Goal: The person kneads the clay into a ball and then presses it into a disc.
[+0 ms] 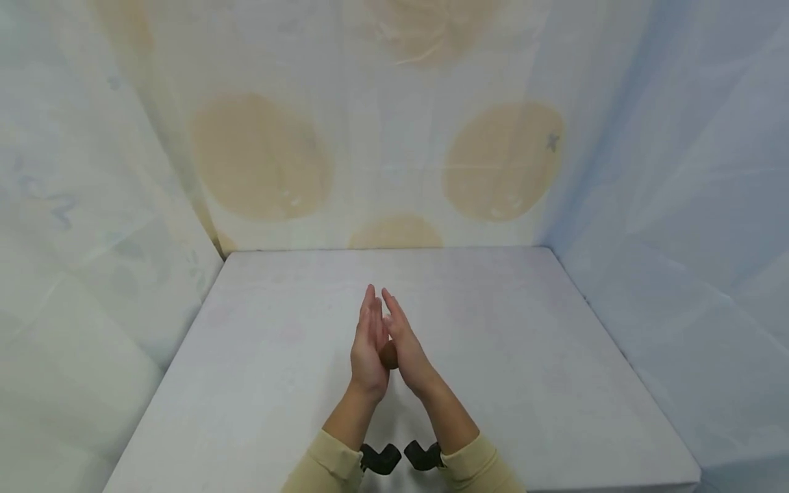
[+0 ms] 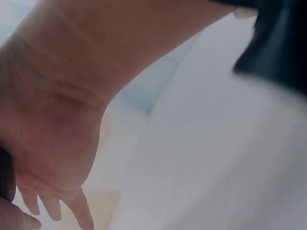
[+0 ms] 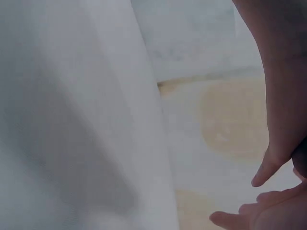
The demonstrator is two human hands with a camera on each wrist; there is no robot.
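Note:
My two hands stand upright on their edges over the middle of the white table (image 1: pixel 524 356), palms facing each other and fingers straight. My left hand (image 1: pixel 368 346) and right hand (image 1: pixel 408 349) press a small round brown object (image 1: pixel 388 355) between the heels of the palms. Only a sliver of it shows. The fingertips nearly meet at the top. In the left wrist view the right hand (image 2: pixel 57 120) fills the left side, with a dark edge of the brown object (image 2: pixel 5 175) beside it. The right wrist view shows the left hand (image 3: pixel 280 105) and the right hand's fingers (image 3: pixel 259 218), both blurred.
Pale draped sheets with tan round patches (image 1: pixel 259 157) close the table in at the back and on both sides. Black wrist cameras (image 1: pixel 380 457) sit below beige sleeves (image 1: pixel 327 465) near the front edge. Bare tabletop lies on every side of the hands.

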